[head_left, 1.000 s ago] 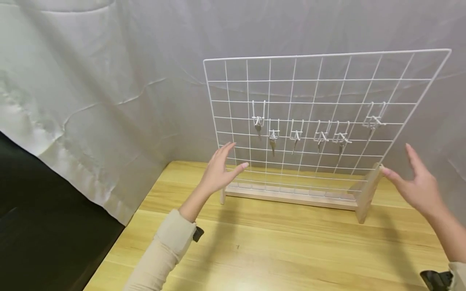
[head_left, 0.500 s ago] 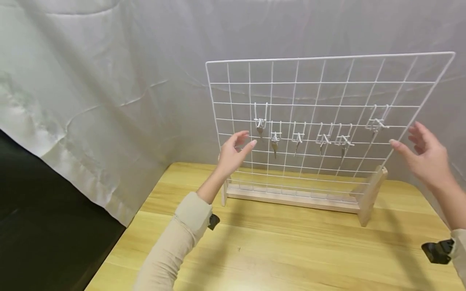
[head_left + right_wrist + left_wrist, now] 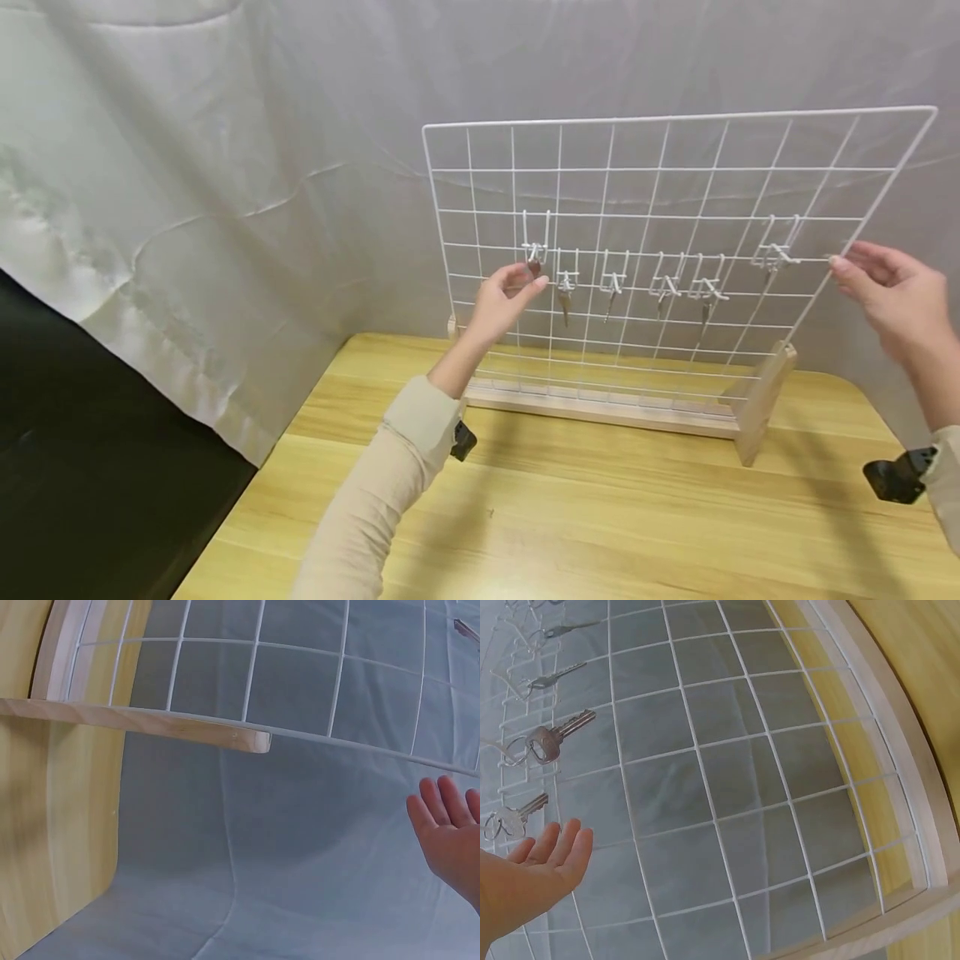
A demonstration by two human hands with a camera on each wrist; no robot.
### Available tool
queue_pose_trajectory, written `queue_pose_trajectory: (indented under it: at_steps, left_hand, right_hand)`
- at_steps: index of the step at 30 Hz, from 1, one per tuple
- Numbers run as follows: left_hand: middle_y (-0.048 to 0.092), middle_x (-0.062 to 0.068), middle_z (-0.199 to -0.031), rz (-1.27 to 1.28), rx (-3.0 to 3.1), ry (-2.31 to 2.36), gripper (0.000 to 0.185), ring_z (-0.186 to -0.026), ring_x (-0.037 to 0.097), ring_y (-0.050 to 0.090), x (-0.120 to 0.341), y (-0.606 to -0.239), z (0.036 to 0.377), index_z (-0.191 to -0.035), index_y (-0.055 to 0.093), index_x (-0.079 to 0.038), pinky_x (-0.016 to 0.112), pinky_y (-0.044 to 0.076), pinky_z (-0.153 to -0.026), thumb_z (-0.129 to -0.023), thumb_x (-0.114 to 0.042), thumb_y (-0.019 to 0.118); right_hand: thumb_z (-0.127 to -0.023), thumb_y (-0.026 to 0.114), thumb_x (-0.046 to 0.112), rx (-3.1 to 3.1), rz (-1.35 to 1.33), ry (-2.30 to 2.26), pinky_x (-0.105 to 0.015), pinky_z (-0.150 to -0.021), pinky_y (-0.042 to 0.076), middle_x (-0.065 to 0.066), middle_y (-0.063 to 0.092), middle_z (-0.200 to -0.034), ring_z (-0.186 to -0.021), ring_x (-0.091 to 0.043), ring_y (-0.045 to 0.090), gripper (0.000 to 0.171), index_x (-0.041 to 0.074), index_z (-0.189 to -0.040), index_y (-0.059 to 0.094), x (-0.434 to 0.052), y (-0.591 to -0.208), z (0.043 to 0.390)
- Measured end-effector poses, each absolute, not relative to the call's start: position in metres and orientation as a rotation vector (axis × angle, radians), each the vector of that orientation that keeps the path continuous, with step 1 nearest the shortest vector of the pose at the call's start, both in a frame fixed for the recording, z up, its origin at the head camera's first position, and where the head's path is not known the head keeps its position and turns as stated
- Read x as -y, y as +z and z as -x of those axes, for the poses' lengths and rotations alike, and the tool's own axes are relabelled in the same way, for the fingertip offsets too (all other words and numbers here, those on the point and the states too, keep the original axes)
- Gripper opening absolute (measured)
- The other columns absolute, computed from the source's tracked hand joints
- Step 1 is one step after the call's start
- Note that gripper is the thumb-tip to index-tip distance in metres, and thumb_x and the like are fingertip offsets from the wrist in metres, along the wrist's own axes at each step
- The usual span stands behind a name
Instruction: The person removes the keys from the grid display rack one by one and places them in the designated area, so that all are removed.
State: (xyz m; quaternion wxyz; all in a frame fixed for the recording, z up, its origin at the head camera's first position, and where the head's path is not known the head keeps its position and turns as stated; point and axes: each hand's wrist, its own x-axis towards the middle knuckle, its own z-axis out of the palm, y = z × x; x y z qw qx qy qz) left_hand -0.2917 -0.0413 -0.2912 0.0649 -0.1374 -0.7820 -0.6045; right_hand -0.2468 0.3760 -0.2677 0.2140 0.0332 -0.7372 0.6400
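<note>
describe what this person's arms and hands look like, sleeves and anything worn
The left hand and right hand are bare, with no gloves or rings visible. The left sleeve is beige and creased, with a seamed cuff; the right sleeve, mostly cut off, matches. A small, blocky black device shows beneath the left cuff, another by the right.

Creased grey curtain (image 3: 300,100) behind yellow wooden tabletop (image 3: 570,517); dark area (image 3: 90,467) at left, possibly floor.
</note>
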Motion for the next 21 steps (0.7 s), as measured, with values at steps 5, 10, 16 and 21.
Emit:
queue_pose_trajectory:
  at_steps: [5, 10, 16, 21]
  left_hand:
    - [0.058, 0.020, -0.124, 0.366, 2.309, -1.867, 0.052, -0.112, 0.030, 0.058, 0.037, -0.293, 0.295, -0.129, 0.047, 0.003, 0.031, 0.049, -0.096, -0.088, -0.024, 0.063]
    - [0.061, 0.022, -0.116, 0.296, 2.242, -1.919, 0.046, -0.104, 0.031, 0.061, 0.033, -0.294, 0.300, -0.126, 0.050, 0.005, 0.025, 0.054, -0.086, -0.088, -0.017, 0.063]
    - [0.064, 0.024, -0.109, 0.227, 2.159, -1.974, 0.037, -0.096, 0.033, 0.064, 0.030, -0.291, 0.303, -0.121, 0.053, 0.007, 0.021, 0.056, -0.073, -0.088, -0.010, 0.061]
    - [0.064, 0.022, -0.112, 0.198, 2.126, -2.084, 0.037, -0.101, 0.034, 0.063, 0.029, -0.290, 0.302, -0.123, 0.052, 0.005, 0.022, 0.056, -0.075, -0.089, -0.008, 0.059]
  right_hand:
    - [-0.085, 0.063, 0.007, 1.957, -0.118, 1.982, -0.007, -0.059, 0.051, 0.018, 0.068, -0.078, -0.067, 0.005, 0.064, 0.016, 0.022, -0.089, 0.062, -0.376, -0.267, 0.250]
    - [-0.087, 0.061, 0.005, 1.894, -0.198, 2.090, -0.011, -0.059, 0.053, 0.011, 0.072, -0.079, -0.069, 0.000, 0.067, 0.012, 0.015, -0.090, 0.065, -0.376, -0.273, 0.250]
    - [-0.087, 0.060, 0.006, 1.810, -0.216, 2.198, -0.015, -0.059, 0.055, 0.004, 0.073, -0.076, -0.067, -0.006, 0.069, 0.008, 0.009, -0.087, 0.067, -0.373, -0.270, 0.255]
    - [-0.086, 0.062, 0.009, 1.735, -0.153, 2.250, -0.018, -0.056, 0.056, 0.000, 0.073, -0.072, -0.064, -0.009, 0.070, 0.007, 0.008, -0.084, 0.069, -0.371, -0.272, 0.255]
